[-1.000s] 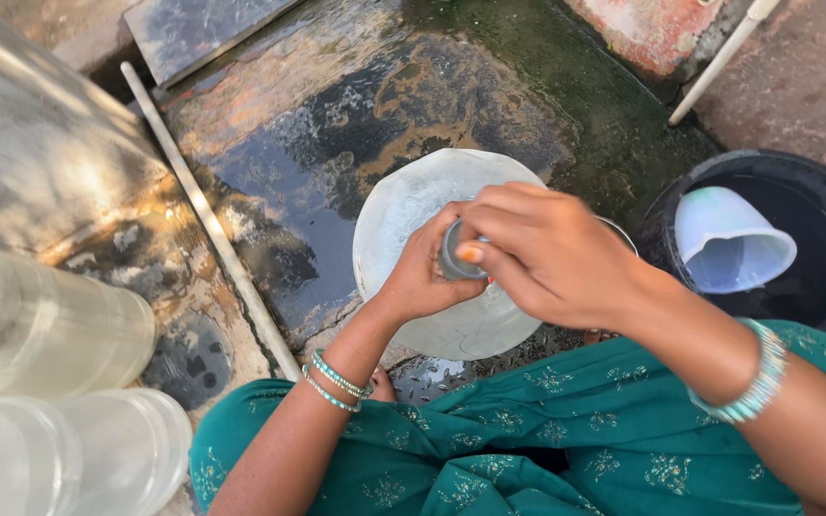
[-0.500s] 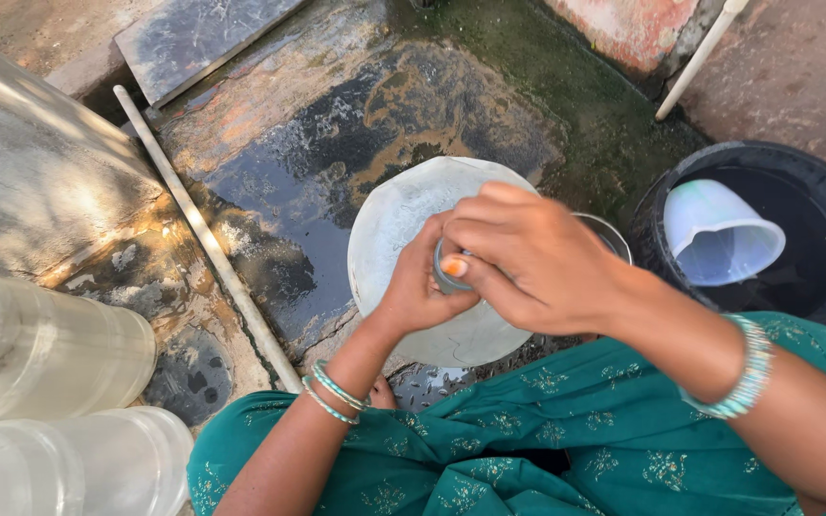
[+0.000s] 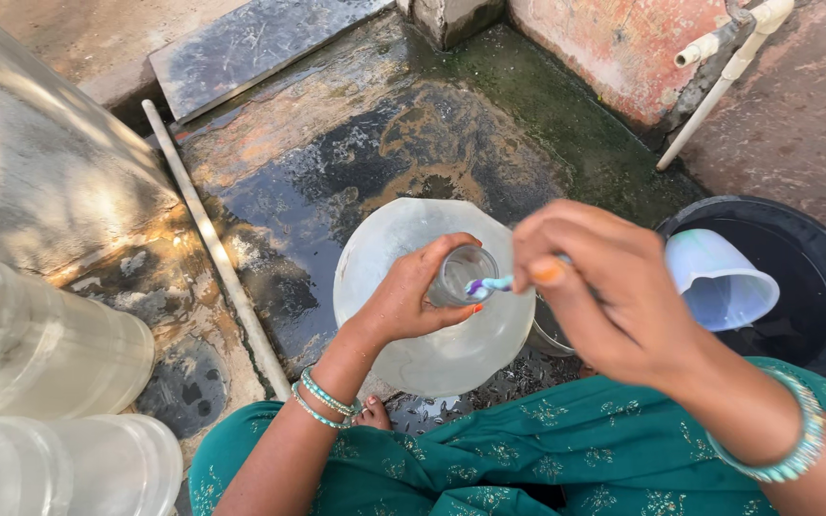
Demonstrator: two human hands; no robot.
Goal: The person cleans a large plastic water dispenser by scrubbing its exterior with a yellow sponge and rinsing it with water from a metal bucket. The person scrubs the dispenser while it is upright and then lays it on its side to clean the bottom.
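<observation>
The left hand (image 3: 411, 304) is wrapping its fingers around the short neck of a large translucent plastic water jug (image 3: 424, 287), which is standing upright on a wet, algae-stained stone slab (image 3: 336, 153) just in front of the person's knees. The right hand (image 3: 614, 296) is hovering just beside the jug's open mouth, fingers pinching the handle of a small toothbrush with a light blue stem and purple head (image 3: 489, 284), whose tip is lying right at the rim of the opening. Both wrists are carrying beaded turquoise bangles. To the right, very near the right hand, a round black plastic tub (image 3: 819, 287) is sitting with a pale blue plastic mug (image 3: 719, 279) lying tilted inside it; between jug and tub the rim of a small metal vessel (image 3: 549, 336) is peeking out, mostly hidden. A thin white pipe (image 3: 212, 248) is running along the slab's left edge, and beyond it two more clear plastic jugs (image 3: 45, 401) are lying at the lower left, well apart from the hands. Another white pipe (image 3: 719, 86) is leaning against the reddish wall at the upper right. The slab beyond the jug is lying open.
</observation>
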